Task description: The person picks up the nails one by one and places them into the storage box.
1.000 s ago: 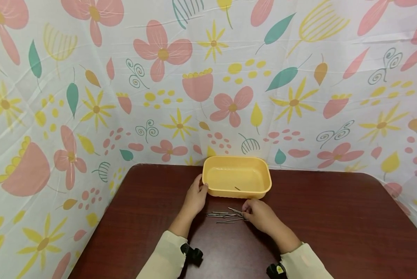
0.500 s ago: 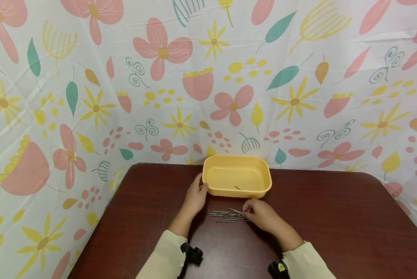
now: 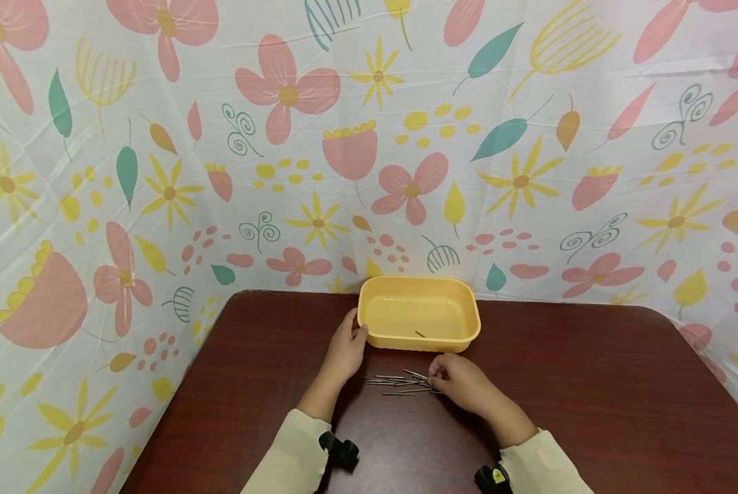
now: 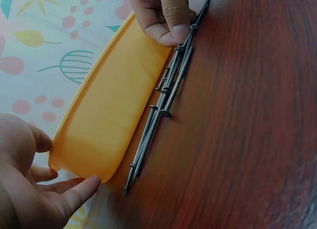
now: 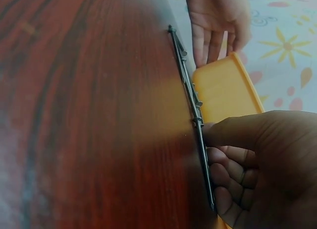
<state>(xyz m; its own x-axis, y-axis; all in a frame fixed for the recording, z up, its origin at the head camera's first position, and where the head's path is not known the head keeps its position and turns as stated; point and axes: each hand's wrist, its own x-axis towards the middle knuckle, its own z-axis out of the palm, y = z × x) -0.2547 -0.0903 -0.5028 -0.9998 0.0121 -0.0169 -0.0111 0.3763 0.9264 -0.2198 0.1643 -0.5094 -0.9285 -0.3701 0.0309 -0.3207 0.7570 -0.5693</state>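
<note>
A shallow yellow plastic tray [image 3: 418, 341] stands at the back of the table with one nail [image 3: 420, 334] lying in it. My left hand [image 3: 346, 350] holds the tray's left end, thumb on the front wall and fingers round the corner, as the left wrist view shows. In front of the tray lies a loose pile of long metal nails [image 4: 166, 90], mostly lengthwise and overlapping. At the pile's right end my right hand [image 3: 461, 381] has its thumb and curled fingers on a nail [image 5: 204, 159]. Its fingertips are partly hidden in the head view.
The dark red-brown table [image 3: 591, 384] extends to both sides and toward me. Directly behind the tray hangs a white cloth [image 3: 529, 226] with printed flowers, which also runs along the left side. Black straps with small devices sit on both wrists.
Both hands and the tray keep their places. Nail ends beside my right fingertips have shifted very slightly.
</note>
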